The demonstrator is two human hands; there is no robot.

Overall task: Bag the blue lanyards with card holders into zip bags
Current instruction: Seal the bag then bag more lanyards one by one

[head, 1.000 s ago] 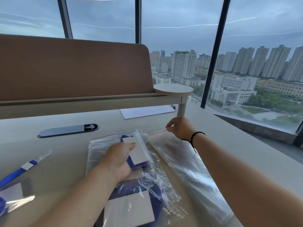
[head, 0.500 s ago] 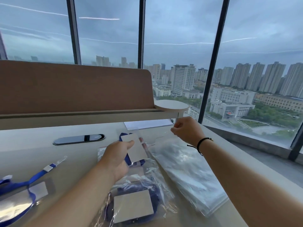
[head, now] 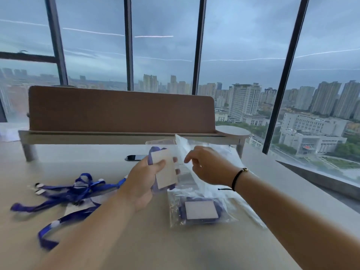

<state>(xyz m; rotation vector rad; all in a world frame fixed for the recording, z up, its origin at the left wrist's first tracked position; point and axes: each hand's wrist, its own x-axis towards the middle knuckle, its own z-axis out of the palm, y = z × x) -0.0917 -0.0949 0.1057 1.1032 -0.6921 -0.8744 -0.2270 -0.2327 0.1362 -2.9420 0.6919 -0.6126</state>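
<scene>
- Since half a second ago we see the left hand [head: 143,181] has lifted the card holder [head: 165,168] clear of the desk [head: 136,240]; before, it lay low over the bagged set.
- The card holder with its folded blue lanyard [head: 153,152] now stands almost upright in the air, above the desk's middle, the thumb across its white face and the fingers behind it.
- The right hand [head: 209,166] has drawn back toward the holder; it sits just beside it, fingers curled, and seems to pinch the clear zip bag [head: 196,151] that rises behind it, though blur keeps us from telling the grip for certain.
- We see a black cord [head: 236,179] round the right wrist.
- Below the hands a filled zip bag [head: 200,211] lies flat on the desk, a white card and blue strap inside.
- To the left, loose blue lanyards [head: 68,193] sprawl in a tangle on the desk, well apart from the bags.
- Farther back a dark phone [head: 135,157] lies flat, partly hidden by the left hand.
- Behind it stands a brown divider [head: 120,112] on a pale shelf, then tall windows [head: 165,45] onto a grey city.
</scene>
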